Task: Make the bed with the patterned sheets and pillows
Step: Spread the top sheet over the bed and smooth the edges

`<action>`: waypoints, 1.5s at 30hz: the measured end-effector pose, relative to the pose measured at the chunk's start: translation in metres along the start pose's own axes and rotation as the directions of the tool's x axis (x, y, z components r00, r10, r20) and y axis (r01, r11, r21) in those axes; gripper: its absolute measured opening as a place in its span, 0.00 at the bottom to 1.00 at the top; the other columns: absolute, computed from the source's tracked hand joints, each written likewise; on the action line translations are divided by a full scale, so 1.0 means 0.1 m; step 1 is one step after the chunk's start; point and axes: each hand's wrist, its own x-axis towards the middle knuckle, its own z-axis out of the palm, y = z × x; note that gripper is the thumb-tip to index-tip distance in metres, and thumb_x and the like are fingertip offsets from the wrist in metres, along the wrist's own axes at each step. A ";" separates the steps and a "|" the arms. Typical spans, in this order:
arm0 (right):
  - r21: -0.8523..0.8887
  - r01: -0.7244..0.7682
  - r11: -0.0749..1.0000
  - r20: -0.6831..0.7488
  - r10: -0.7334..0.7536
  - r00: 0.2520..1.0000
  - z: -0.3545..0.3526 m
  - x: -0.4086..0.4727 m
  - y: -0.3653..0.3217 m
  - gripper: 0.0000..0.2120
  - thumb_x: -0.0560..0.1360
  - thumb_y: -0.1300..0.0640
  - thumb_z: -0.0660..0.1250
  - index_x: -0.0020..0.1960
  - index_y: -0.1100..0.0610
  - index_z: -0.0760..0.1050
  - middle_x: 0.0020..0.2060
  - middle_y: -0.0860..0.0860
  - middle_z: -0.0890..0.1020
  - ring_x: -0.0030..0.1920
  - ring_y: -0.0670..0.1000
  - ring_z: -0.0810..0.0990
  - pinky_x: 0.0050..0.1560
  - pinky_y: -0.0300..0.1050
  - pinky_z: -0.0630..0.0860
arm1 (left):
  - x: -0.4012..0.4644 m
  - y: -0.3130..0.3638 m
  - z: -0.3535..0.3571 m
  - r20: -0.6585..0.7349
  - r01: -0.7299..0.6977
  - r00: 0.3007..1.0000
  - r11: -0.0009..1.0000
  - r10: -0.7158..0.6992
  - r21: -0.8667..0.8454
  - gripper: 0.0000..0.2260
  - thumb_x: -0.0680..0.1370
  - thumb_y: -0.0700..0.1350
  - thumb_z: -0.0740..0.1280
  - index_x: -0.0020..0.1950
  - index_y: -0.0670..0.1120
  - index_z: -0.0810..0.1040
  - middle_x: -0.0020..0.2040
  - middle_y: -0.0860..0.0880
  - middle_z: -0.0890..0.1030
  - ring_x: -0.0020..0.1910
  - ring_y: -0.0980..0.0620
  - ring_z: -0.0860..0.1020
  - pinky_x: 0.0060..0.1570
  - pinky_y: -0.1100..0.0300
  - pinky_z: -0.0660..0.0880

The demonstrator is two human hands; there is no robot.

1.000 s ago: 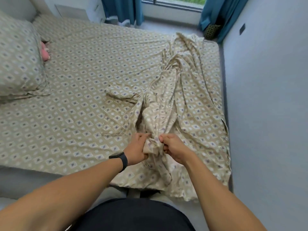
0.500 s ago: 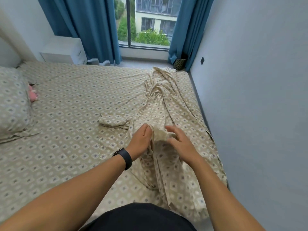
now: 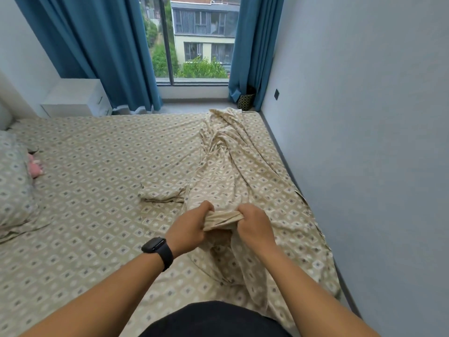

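Your left hand (image 3: 188, 228) and right hand (image 3: 255, 227) sit close together in the head view, both clenched on one bunched edge of the loose patterned sheet (image 3: 243, 171), the gathered fabric stretched between your fists. You wear a black smartwatch (image 3: 158, 249) on the left wrist. That loose sheet lies crumpled in a long heap along the right side of the bed, running from your hands toward the far right corner near the wall (image 3: 364, 142). Under it the fitted patterned sheet (image 3: 97, 178) covers the mattress flat. A matching pillow (image 3: 12, 190) rests at the left edge, with something pink (image 3: 35, 167) just beside it. Blue curtains (image 3: 97, 49) frame the far window (image 3: 194, 40), and a white nightstand (image 3: 75, 98) stands far left.
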 end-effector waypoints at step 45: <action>0.171 0.109 0.979 0.019 -0.114 0.993 -0.22 0.66 -0.61 0.12 0.74 0.65 0.59 0.51 0.50 0.72 0.41 0.48 0.80 0.45 0.56 0.79 0.40 0.51 0.71 | 0.48 0.22 -0.65 -0.255 0.137 0.964 0.968 -0.081 0.210 0.03 0.74 0.43 0.65 0.46 0.50 0.73 0.42 0.50 0.78 0.41 0.46 0.77 0.37 0.48 0.75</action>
